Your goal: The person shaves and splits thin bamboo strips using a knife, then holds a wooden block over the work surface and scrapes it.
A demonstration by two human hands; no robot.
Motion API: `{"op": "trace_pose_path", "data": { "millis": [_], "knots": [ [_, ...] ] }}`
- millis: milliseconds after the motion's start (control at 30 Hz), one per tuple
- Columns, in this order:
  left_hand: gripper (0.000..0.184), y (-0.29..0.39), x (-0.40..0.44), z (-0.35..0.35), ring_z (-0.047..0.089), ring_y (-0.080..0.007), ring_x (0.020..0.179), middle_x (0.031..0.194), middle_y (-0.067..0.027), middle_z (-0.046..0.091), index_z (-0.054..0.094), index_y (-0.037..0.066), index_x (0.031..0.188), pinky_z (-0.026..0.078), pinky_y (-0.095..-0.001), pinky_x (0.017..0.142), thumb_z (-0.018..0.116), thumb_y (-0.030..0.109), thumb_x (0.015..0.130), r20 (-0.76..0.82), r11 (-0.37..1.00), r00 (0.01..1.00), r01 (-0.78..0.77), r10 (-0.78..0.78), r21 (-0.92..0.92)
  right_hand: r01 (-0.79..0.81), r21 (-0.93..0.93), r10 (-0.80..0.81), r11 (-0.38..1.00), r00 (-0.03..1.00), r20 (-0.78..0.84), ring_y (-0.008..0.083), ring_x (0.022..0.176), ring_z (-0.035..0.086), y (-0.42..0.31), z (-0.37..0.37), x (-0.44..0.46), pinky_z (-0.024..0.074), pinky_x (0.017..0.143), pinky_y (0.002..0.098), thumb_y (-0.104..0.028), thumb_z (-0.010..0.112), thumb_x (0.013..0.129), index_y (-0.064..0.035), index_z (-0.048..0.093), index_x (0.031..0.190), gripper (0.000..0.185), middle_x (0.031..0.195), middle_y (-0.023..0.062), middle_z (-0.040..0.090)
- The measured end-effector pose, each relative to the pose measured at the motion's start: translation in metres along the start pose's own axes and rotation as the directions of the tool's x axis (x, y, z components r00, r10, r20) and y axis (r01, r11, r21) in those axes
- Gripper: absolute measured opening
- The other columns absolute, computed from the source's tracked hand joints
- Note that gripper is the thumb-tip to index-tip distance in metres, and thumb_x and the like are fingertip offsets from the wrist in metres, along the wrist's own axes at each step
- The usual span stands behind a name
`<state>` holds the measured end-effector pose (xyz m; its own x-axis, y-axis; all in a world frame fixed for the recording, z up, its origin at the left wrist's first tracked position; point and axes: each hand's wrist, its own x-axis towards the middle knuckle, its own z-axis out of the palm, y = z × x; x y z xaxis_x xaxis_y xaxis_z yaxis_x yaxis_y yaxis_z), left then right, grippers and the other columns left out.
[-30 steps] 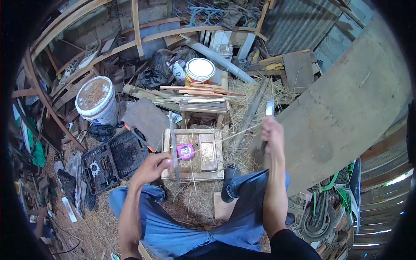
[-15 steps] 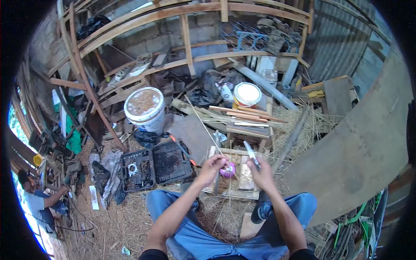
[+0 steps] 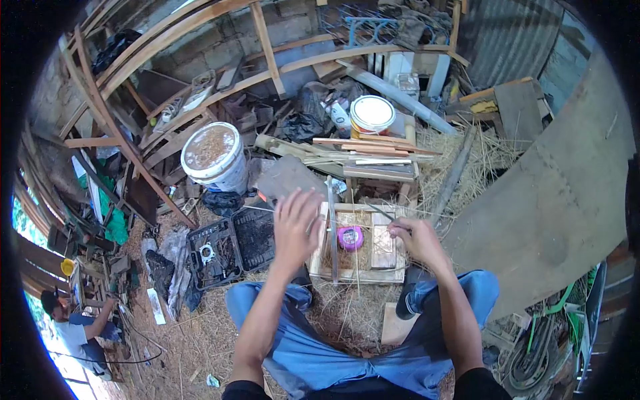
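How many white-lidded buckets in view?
2. One bucket, debris on its lid, stands beyond the open black tool case; the other bucket is just behind the stacked wood strips. Clutter could hide more.

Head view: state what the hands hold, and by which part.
The right hand holds a knife by its handle. The left hand is open; whether it holds anything cannot be told.
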<state>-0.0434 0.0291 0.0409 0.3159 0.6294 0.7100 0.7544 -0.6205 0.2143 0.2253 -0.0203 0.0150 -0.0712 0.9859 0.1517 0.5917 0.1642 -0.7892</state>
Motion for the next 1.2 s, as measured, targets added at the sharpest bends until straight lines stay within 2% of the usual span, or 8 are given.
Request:
{"op": "trace_pose_path", "data": {
  "millis": [133, 200, 300, 367, 400, 533, 600, 1200],
  "knots": [
    [0.018, -0.041, -0.017, 0.01, 0.059, -0.0293, 0.095, 0.095, -0.0128, 0.064, 0.065, 0.006, 0.101, 0.04, -0.0436, 0.087, 0.059, 0.007, 0.084, 0.229, 0.999, 0.972, -0.047, 0.046, -0.001, -0.058, -0.021, 0.056, 0.998, 0.994, -0.091, 0.0324, 0.081, 0.067, 0.001, -0.023, 0.003, 0.0498, 0.074, 0.0367, -0.008, 0.06, 0.084, 0.0006, 0.068, 0.092, 0.014, 0.082, 0.0174, 0.067],
    [0.013, -0.041, -0.022, 0.012, 0.061, -0.0364, 0.083, 0.088, -0.0162, 0.065, 0.064, 0.003, 0.093, 0.048, -0.0434, 0.076, 0.06, 0.01, 0.083, 0.508, 0.926, 0.849, 0.295, -0.142, -0.234, -0.179, -0.025, 0.176, 0.983, 0.98, -0.096, 0.0328, 0.082, 0.066, -0.002, -0.036, 0.003, 0.0499, 0.075, 0.0384, -0.01, 0.058, 0.087, 0.0017, 0.065, 0.099, 0.018, 0.086, 0.0172, 0.068],
    [0.014, -0.028, -0.028, 0.015, 0.062, -0.0387, 0.077, 0.084, -0.019, 0.065, 0.065, 0.0, 0.092, 0.05, -0.0412, 0.069, 0.06, 0.012, 0.085, 0.417, 0.901, 0.892, 0.314, -0.172, -0.3, 0.083, -0.476, -0.389, 0.876, 0.703, -0.595, 0.0232, 0.075, 0.065, 0.007, -0.043, 0.013, 0.0504, 0.068, 0.0328, -0.017, 0.051, 0.094, 0.0028, 0.058, 0.114, 0.029, 0.084, 0.0118, 0.066],
    [0.017, -0.019, -0.027, 0.015, 0.064, -0.0367, 0.079, 0.086, -0.0191, 0.066, 0.066, 0.001, 0.096, 0.05, -0.0396, 0.068, 0.058, 0.014, 0.088, 0.41, 0.871, 0.876, 0.392, -0.255, -0.297, 0.012, -0.138, -0.101, 0.99, 0.745, -0.66, 0.018, 0.069, 0.061, 0.018, -0.04, 0.006, 0.0477, 0.063, 0.0286, -0.021, 0.049, 0.096, -0.0007, 0.058, 0.115, 0.03, 0.077, 0.0077, 0.063],
    [0.017, -0.014, -0.027, 0.017, 0.064, -0.0367, 0.079, 0.086, -0.0191, 0.066, 0.066, 0.001, 0.096, 0.05, -0.0396, 0.068, 0.058, 0.014, 0.088, 0.409, 0.873, 0.877, 0.389, -0.253, -0.295, -0.08, 0.215, 0.2, 0.973, 0.759, -0.62, 0.0127, 0.062, 0.057, 0.02, -0.038, 0.0, 0.0449, 0.058, 0.0243, -0.026, 0.047, 0.097, -0.0042, 0.059, 0.116, 0.031, 0.071, 0.0037, 0.059],
    [0.019, 0.019, -0.031, 0.031, 0.066, -0.0333, 0.076, 0.083, -0.0203, 0.065, 0.066, 0.001, 0.099, 0.05, -0.0358, 0.065, 0.058, 0.015, 0.089, 0.503, 0.779, 0.806, 0.52, -0.311, -0.35, -0.269, 0.547, 0.302, 0.793, 0.953, 0.03, 0.005, 0.052, 0.044, -0.003, 0.017, -0.013, 0.032, 0.043, 0.0208, -0.03, 0.043, 0.099, -0.0022, 0.056, 0.116, 0.035, 0.067, -0.0009, 0.053],
    [0.017, 0.03, -0.041, 0.046, 0.056, -0.0116, 0.058, 0.069, -0.0152, 0.064, 0.065, -0.001, 0.1, 0.043, -0.0283, 0.054, 0.06, 0.011, 0.089, 0.436, 0.743, 0.878, 0.424, -0.196, -0.518, -0.4, 0.655, 0.204, 0.641, 0.912, 0.357, 0.0043, 0.049, 0.042, -0.026, 0.033, -0.016, 0.0338, 0.043, 0.0181, -0.033, 0.042, 0.099, -0.0012, 0.058, 0.112, 0.038, 0.066, -0.0027, 0.052],
    [0.02, 0.036, -0.05, 0.023, 0.045, -0.006, 0.059, 0.065, -0.0022, 0.056, 0.066, 0.004, 0.105, 0.039, -0.0266, 0.053, 0.056, 0.016, 0.092, 0.735, 0.482, 0.655, 0.708, -0.175, -0.516, -0.345, 0.781, 0.186, 0.521, 0.939, 0.29, 0.0023, 0.045, 0.033, -0.02, -0.007, -0.003, 0.022, 0.037, 0.0168, -0.032, 0.042, 0.1, -0.0039, 0.052, 0.119, 0.036, 0.062, -0.0025, 0.046]
  ]
}}
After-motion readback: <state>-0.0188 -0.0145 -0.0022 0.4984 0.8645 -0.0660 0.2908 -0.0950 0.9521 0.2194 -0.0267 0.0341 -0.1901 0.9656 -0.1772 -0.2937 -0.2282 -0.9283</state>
